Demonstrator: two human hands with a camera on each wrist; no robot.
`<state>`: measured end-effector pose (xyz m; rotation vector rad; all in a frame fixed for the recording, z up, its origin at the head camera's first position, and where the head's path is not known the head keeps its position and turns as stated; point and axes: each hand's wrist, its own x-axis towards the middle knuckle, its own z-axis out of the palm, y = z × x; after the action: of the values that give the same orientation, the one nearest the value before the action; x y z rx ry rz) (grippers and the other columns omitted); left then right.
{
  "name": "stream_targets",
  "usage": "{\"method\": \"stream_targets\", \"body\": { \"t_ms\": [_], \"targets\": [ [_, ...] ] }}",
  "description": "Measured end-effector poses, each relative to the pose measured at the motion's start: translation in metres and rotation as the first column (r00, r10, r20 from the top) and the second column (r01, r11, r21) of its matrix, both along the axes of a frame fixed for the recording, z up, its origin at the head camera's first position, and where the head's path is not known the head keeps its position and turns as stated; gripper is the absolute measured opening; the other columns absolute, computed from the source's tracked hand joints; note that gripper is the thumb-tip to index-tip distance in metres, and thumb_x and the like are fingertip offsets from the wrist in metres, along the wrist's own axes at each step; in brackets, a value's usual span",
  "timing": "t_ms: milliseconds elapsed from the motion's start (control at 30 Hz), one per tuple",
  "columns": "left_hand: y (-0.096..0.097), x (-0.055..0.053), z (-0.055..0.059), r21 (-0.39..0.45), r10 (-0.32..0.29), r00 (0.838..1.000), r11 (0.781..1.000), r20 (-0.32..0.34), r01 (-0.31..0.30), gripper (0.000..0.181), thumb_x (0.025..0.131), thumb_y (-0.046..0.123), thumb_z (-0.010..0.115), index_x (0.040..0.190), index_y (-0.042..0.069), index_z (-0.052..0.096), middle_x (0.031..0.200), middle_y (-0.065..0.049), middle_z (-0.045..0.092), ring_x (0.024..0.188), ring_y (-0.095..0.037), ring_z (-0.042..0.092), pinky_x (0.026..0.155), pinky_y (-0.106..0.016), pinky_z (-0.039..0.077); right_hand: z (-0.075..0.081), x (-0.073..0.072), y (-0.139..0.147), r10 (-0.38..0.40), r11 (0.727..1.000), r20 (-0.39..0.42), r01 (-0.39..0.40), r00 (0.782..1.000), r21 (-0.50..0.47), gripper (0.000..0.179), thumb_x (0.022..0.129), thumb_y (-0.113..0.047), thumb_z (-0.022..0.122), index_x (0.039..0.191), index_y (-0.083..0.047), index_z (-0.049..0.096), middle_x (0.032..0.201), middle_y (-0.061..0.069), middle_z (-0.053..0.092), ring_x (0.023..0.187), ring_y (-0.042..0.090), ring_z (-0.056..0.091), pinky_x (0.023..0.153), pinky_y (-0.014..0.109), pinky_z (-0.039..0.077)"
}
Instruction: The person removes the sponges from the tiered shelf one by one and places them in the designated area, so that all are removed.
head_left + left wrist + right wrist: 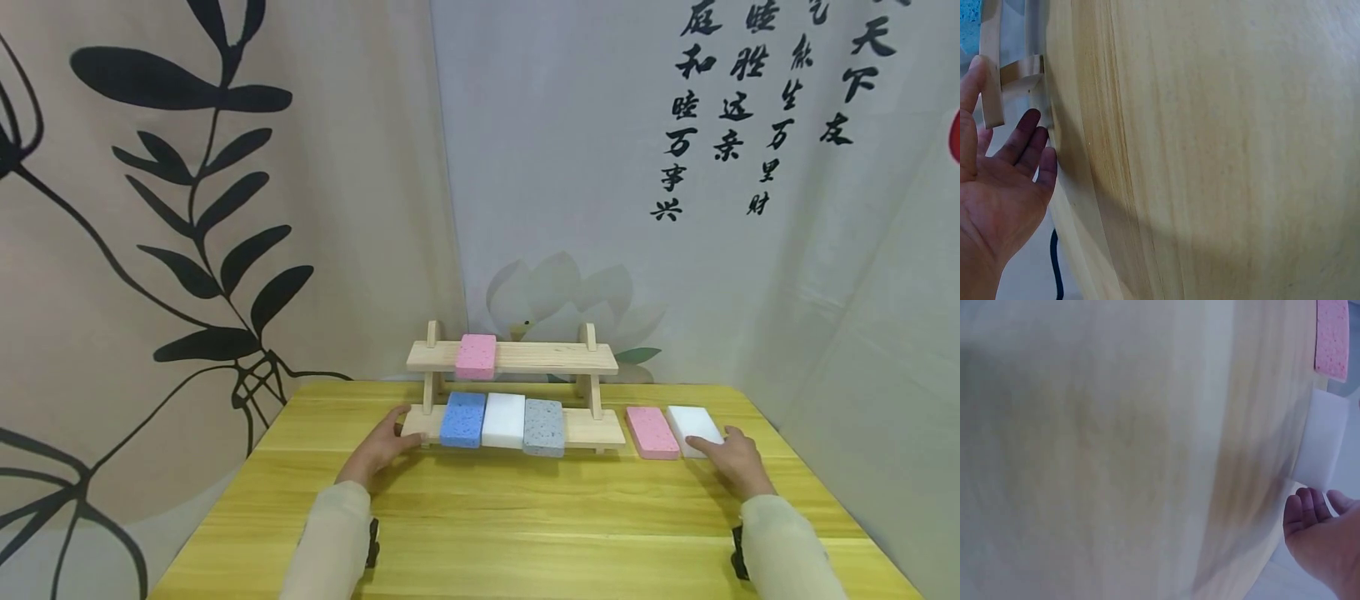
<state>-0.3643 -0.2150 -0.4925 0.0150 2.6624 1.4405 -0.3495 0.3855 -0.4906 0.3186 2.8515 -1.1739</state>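
Observation:
My left hand (381,446) holds the left end of the lower board of a two-tier wooden shelf (426,422). In the left wrist view the thumb lies along the board end (992,100), with the other fingers below it. At the table's right side my right hand (731,458) grips the near right corner of a white sponge block (684,421), the thumb over its front. From the right wrist view, the other fingertips sit right at the edge of this white block (1322,437). Just left of it a pink sponge (651,433) lies on the table.
On the lower board lean a blue sponge (462,421), a white one (503,421) and a grey one (543,427). Another pink sponge (476,357) stands on the upper board. The wooden table (525,517) ends at a printed curtain (360,208) behind.

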Motion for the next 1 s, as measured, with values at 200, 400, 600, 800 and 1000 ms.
{"method": "stream_targets", "body": {
  "t_ms": [200, 400, 600, 800, 1000],
  "targets": [
    [-0.002, 0.001, -0.001, 0.002, 0.001, 1.0, 1.0, -0.003, -0.001, 0.086, 0.093, 0.042, 0.069, 0.158, 0.013, 0.022, 0.139, -0.026, 0.046, 0.122, -0.043, 0.05, 0.096, -0.06, 0.044, 0.012, -0.001, -0.001, -0.007, 1.0, -0.03, 0.008, 1.0, 0.027, 0.113, 0.093, -0.062, 0.055, 0.145, 0.024, 0.004, 0.141, 0.051, 0.018, 0.13, 0.064, 0.023, 0.105, 0.067, 0.028],
    [-0.001, 0.0, -0.001, 0.002, 0.0, 1.0, 1.0, -0.007, 0.0, 0.084, 0.094, 0.04, 0.069, 0.158, 0.012, 0.022, 0.137, -0.026, 0.048, 0.12, -0.041, 0.052, 0.095, -0.059, 0.044, 0.026, -0.005, -0.007, -0.011, 0.998, -0.079, 0.016, 0.997, 0.063, 0.11, 0.093, -0.061, 0.055, 0.145, 0.024, 0.008, 0.143, 0.049, 0.019, 0.13, 0.063, 0.023, 0.105, 0.067, 0.029],
    [-0.001, 0.0, -0.002, 0.014, 0.001, 1.0, 1.0, -0.004, -0.001, 0.084, 0.094, 0.038, 0.07, 0.157, 0.011, 0.023, 0.134, -0.025, 0.05, 0.116, -0.039, 0.054, 0.092, -0.057, 0.046, 0.04, -0.011, -0.018, 0.007, 0.998, -0.11, -0.001, 0.994, 0.062, 0.108, 0.094, -0.061, 0.055, 0.147, 0.022, 0.009, 0.146, 0.046, 0.02, 0.132, 0.061, 0.024, 0.105, 0.066, 0.029],
    [-0.001, 0.001, -0.001, 0.022, -0.005, 1.0, 1.0, -0.017, 0.006, 0.084, 0.093, 0.037, 0.07, 0.157, 0.01, 0.022, 0.132, -0.025, 0.052, 0.115, -0.038, 0.055, 0.093, -0.058, 0.046, 0.052, -0.016, -0.035, 0.012, 1.0, -0.153, -0.009, 0.988, 0.02, 0.104, 0.095, -0.059, 0.055, 0.149, 0.019, 0.011, 0.147, 0.044, 0.022, 0.133, 0.058, 0.028, 0.105, 0.064, 0.032],
    [-0.001, 0.002, 0.001, 0.02, -0.01, 1.0, 1.0, -0.014, 0.01, 0.084, 0.094, 0.037, 0.069, 0.157, 0.009, 0.022, 0.133, -0.025, 0.051, 0.116, -0.038, 0.055, 0.093, -0.057, 0.046, 0.066, -0.019, -0.054, 0.025, 1.0, -0.201, -0.026, 0.979, -0.006, 0.099, 0.096, -0.054, 0.057, 0.149, 0.017, 0.013, 0.146, 0.043, 0.025, 0.133, 0.057, 0.029, 0.105, 0.063, 0.033]
  ]
}}
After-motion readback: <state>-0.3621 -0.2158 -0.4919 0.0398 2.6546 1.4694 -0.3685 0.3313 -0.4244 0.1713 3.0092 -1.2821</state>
